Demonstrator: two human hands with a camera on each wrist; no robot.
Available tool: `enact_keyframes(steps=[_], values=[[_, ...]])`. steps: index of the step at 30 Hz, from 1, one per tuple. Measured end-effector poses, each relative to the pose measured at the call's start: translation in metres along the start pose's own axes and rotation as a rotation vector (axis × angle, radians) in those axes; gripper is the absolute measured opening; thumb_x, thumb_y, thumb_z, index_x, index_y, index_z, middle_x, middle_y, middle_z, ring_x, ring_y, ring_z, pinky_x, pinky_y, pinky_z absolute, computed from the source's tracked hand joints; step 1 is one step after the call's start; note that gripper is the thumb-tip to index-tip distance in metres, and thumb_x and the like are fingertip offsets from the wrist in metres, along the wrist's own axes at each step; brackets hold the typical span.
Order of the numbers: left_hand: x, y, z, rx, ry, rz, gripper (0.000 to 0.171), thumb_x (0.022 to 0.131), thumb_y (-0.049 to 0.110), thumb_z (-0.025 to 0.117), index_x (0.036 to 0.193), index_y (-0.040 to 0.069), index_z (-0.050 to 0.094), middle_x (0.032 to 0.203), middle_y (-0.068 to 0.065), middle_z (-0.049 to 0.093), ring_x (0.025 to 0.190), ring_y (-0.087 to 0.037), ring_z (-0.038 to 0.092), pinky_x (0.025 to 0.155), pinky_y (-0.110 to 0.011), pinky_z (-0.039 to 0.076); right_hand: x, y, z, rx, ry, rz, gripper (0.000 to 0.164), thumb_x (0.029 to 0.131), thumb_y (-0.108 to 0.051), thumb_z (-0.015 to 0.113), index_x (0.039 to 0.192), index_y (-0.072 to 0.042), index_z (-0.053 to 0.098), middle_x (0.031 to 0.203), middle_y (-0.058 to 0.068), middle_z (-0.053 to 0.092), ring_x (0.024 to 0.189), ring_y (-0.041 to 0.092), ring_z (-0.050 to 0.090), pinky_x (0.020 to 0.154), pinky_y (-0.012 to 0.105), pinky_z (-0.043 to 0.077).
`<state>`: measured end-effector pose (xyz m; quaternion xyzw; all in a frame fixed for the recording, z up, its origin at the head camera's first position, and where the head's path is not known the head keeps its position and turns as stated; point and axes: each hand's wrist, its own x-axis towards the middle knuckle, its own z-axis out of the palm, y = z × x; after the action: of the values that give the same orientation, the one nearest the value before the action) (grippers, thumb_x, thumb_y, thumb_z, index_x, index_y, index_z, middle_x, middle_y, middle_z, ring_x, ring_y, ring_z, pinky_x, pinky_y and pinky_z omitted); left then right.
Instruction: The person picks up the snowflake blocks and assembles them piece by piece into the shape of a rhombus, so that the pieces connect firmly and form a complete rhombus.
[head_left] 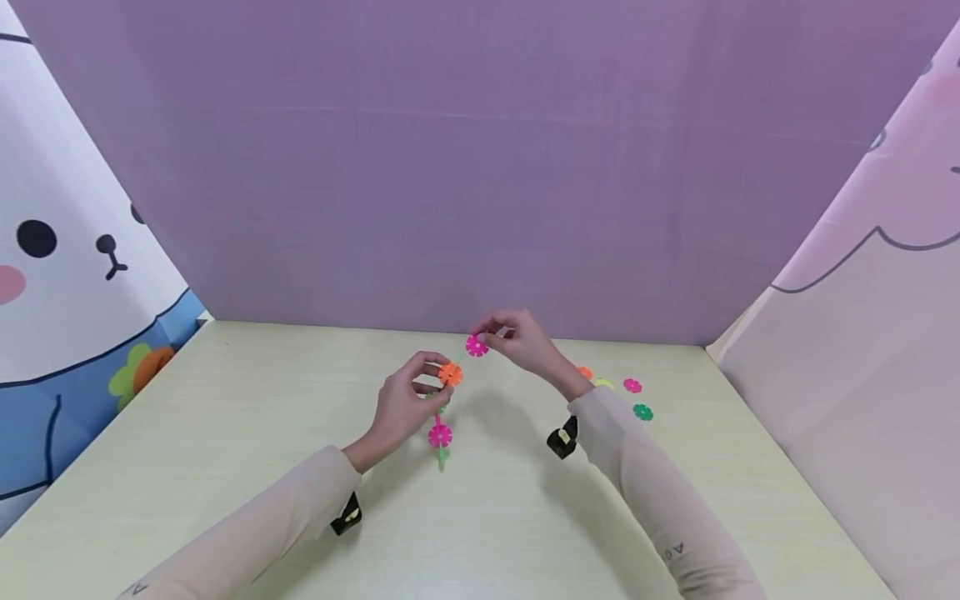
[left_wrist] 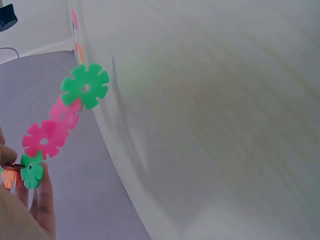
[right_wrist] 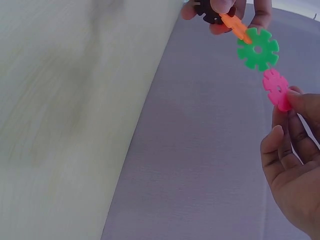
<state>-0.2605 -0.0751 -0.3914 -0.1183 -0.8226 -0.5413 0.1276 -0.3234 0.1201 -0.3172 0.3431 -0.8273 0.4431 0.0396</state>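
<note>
Two-handed, holds a chain (head_left: 453,379) of flower-shaped discs over the tabletop (head_left: 480,533). With the left hand (head_left: 397,408), pinches the chain at an orange disc (right_wrist: 235,26) and a dark disc (right_wrist: 206,9), fingers bent round both. With the right hand (head_left: 525,344), grasps the upper end, a pink disc (right_wrist: 274,85), between thumb and fingertips. Between the hands: a green disc (right_wrist: 265,55), touching orange and pink. Under the left hand: another green disc (left_wrist: 33,175), a pair of pink discs (left_wrist: 35,137), then an end disc (left_wrist: 95,92) in green; whether touching the tabletop, cannot tell. Right of the right sleeve (head_left: 622,450), lying loose on the tabletop: orange (head_left: 585,372), yellow (head_left: 603,382), pink (head_left: 632,386) and green (head_left: 643,412) pieces. Behind: a purple panel (head_left: 480,167).
</note>
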Motion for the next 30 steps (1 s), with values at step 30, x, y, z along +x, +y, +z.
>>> enact_keyframes(steps=[30], values=[[-0.0012,-0.0008,0.0015,-0.050,0.000,-0.024,0.033,0.078,0.012,0.070,0.105,0.025,0.058,0.095,-0.001,0.066,0.074,-0.017,0.068,0.057,-0.025,0.054,0.0042,-0.0030,0.0060,0.002,-0.041,-0.017,0.013,0.086,0.000,0.057,0.094,0.001,0.068,0.086,0.011,0.068,0.071,0.015,0.061,0.061,0.031,0.052]])
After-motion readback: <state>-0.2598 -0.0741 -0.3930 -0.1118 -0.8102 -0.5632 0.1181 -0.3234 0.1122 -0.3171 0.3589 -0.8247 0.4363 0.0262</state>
